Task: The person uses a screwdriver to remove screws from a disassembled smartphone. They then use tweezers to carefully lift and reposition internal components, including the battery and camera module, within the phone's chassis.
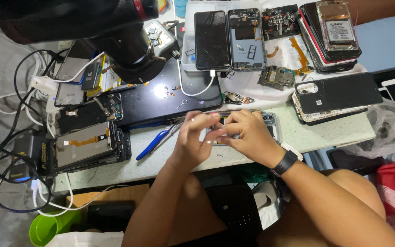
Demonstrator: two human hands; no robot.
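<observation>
The open phone (245, 129) lies on the table (334, 132). Pliers (154, 142) lie left of it, a circuit board (276, 77) behind it.

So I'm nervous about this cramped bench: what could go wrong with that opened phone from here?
The opened phone lies near the table edge under both hands, left hand and right hand; a slip might push it off. Loose small parts beside it could get knocked or lost. The blue-handled tweezers near the left hand may get bumped.
</observation>
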